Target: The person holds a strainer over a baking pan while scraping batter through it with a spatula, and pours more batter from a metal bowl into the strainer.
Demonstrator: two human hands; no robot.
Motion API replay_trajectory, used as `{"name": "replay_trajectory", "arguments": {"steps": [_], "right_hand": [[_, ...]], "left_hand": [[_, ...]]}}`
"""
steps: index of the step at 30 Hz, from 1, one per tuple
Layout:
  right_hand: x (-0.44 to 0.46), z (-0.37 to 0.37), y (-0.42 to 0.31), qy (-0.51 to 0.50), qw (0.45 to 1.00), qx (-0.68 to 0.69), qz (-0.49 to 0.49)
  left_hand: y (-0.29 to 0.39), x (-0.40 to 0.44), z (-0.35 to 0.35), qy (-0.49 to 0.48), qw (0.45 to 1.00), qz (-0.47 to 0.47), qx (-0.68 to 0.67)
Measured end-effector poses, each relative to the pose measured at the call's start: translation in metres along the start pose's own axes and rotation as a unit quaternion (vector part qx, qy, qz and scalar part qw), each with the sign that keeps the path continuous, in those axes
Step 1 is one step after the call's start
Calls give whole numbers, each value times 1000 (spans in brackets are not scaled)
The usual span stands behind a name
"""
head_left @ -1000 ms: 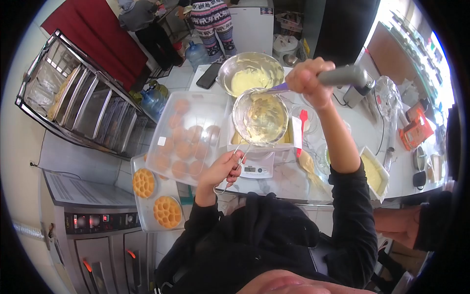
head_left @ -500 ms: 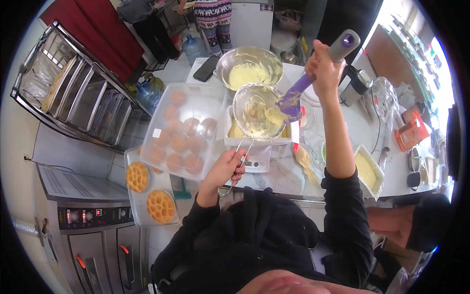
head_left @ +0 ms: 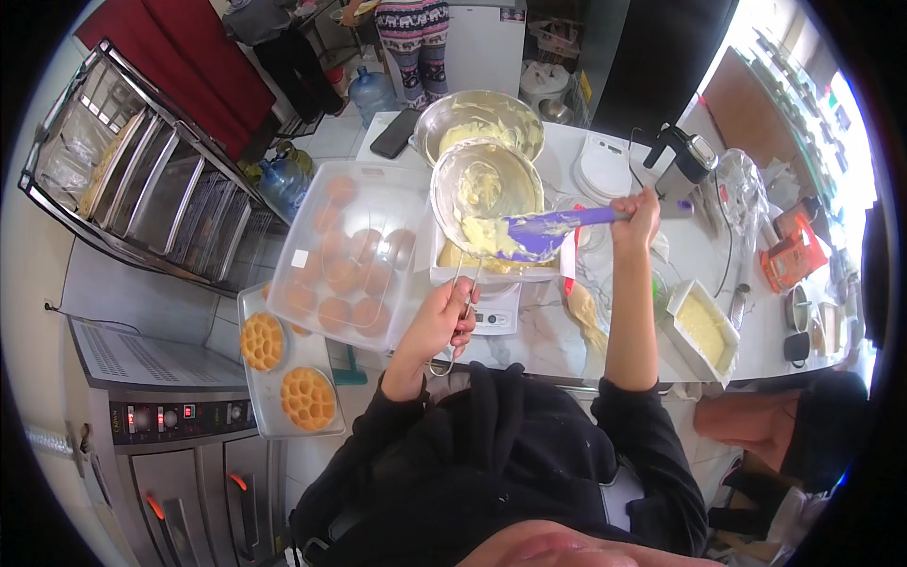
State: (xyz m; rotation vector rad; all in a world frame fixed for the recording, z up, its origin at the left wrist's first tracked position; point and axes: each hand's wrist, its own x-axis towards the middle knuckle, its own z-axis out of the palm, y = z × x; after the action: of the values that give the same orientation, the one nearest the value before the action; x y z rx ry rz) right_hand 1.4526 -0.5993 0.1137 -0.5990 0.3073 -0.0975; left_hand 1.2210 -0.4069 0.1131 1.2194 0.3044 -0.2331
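Note:
My left hand (head_left: 449,319) is wrapped round the wire handle of a metal strainer (head_left: 487,184) coated with pale batter. My right hand (head_left: 638,217) grips a purple spatula (head_left: 557,230), its smeared blade at the strainer's lower right rim. Beneath the strainer is a lined rectangular pan (head_left: 529,272) with yellow batter, partly hidden, above a white scale (head_left: 496,317). Behind the strainer stands a large metal bowl (head_left: 430,123) holding more batter. A red-handled brush (head_left: 570,253) lies to the right of the pan.
At left are a lidded plastic box (head_left: 331,180) of round items and a tray (head_left: 260,406) with two honeycomb-topped pastries. A phone (head_left: 395,133), another scale (head_left: 603,167), a batter-filled pan (head_left: 704,326) and a mixer (head_left: 688,165) are on the table. Two people stand behind; a co-worker's arm (head_left: 742,423) shows at right.
My right hand has come down with the spatula, which now lies nearly level across the strainer's edge. The strainer has shifted slightly left and tilted.

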Motion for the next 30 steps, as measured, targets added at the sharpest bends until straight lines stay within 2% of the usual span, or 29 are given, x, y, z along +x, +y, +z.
{"name": "replay_trajectory", "arguments": {"steps": [6,9,13,16,19,20,22,26,30], "right_hand": [[-48,-16,10,57,990,129,-22],[-51,-15,2,-35,987,140,-72],[-64,0,-19,-192,955,98,-203],[-75,3,-8,-345,900,51,-261],[-101,11,6,-566,775,-23,-281],[-113,12,10,-579,757,-34,-301],[-130,9,8,-673,699,-40,-237],[-147,7,-11,-736,647,-35,-197],[-144,3,-13,-781,564,-95,-251]], "left_hand": [[-1,3,-7,-8,1000,-1,7],[-2,-3,-8,-20,999,-28,-7],[-8,-7,-7,-23,998,-56,-2],[-11,-6,-5,-15,998,-59,4],[-12,-4,0,-13,998,-55,8],[-11,-3,1,-14,998,-54,9],[-8,-1,1,2,999,-49,11],[-3,-2,-8,8,999,-32,-11],[-2,-2,-3,-8,999,-40,-23]]}}
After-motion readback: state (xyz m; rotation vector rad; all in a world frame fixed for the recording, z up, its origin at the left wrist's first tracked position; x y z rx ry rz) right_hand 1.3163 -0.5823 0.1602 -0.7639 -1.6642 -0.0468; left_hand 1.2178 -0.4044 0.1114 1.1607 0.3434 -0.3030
